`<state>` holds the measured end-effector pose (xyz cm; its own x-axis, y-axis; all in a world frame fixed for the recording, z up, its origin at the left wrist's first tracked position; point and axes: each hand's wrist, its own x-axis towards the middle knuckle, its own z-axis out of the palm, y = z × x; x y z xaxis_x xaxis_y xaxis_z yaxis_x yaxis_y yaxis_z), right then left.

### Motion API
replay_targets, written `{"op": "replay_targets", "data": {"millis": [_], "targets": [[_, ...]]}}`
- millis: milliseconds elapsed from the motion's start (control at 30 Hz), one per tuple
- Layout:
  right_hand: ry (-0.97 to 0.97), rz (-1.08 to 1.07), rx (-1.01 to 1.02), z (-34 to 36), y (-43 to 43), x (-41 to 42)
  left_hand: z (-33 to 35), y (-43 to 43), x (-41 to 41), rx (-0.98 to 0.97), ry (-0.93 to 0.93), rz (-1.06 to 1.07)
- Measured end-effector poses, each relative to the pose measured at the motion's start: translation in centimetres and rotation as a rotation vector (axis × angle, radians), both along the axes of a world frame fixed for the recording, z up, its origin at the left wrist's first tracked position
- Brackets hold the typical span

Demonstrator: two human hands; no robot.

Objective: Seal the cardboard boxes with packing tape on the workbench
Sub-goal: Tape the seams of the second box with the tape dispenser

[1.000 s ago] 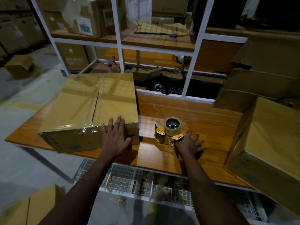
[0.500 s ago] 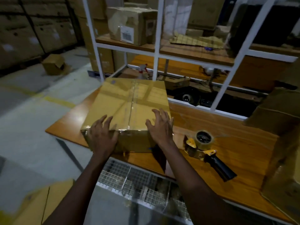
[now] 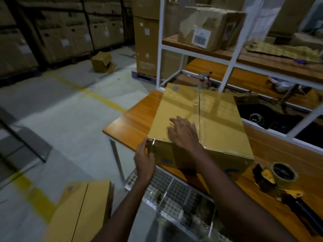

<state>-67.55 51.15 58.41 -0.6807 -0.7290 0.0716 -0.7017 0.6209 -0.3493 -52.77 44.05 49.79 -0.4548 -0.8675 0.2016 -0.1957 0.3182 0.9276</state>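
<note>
The cardboard box (image 3: 218, 123) sits at the left end of the workbench (image 3: 132, 123), with the right hand (image 3: 183, 133) flat on top and the left hand (image 3: 145, 159) gripping its near corner. A tape dispenser (image 3: 277, 180) lies to its right, handle lost in shadow; the floor box (image 3: 80, 210) is blurred.

Tape dispenser (image 3: 279, 179) just beside box (image 3: 218, 123)

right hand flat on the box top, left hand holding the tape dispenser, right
No. The head view shows the left hand grips the near corner of the box; the tape dispenser lies untouched on the workbench. The right hand is flat on top.
</note>
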Motion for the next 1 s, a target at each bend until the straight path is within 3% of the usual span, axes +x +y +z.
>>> {"op": "replay_targets", "data": {"millis": [133,267,333,467,533,667,1000], "targets": [[0.046,0.068,0.221,-1.2,-0.7,0.5,-1.4,2.1,-0.1,-0.159,-0.183,-0.175],[0.048,0.070,0.301,-1.5,-0.7,0.8,-2.7,2.8,-0.5,-0.334,-0.317,-0.231],[0.056,0.075,0.326,-1.3,-0.7,0.8,-2.8,2.7,-0.5,-0.268,-0.231,-0.204],[0.088,0.071,0.317,-1.5,-0.8,0.9,-1.3,2.3,-0.3,0.086,0.150,-0.076],[0.090,0.065,0.321,-1.7,-0.8,0.9,0.3,1.8,-0.7,0.213,0.237,0.026],[0.085,0.056,0.327,-1.7,-0.8,1.0,2.0,0.8,-1.0,0.349,0.253,0.137],[0.086,0.058,0.313,-1.7,-0.8,1.1,1.9,-1.4,-1.1,0.432,0.143,0.088]]}}
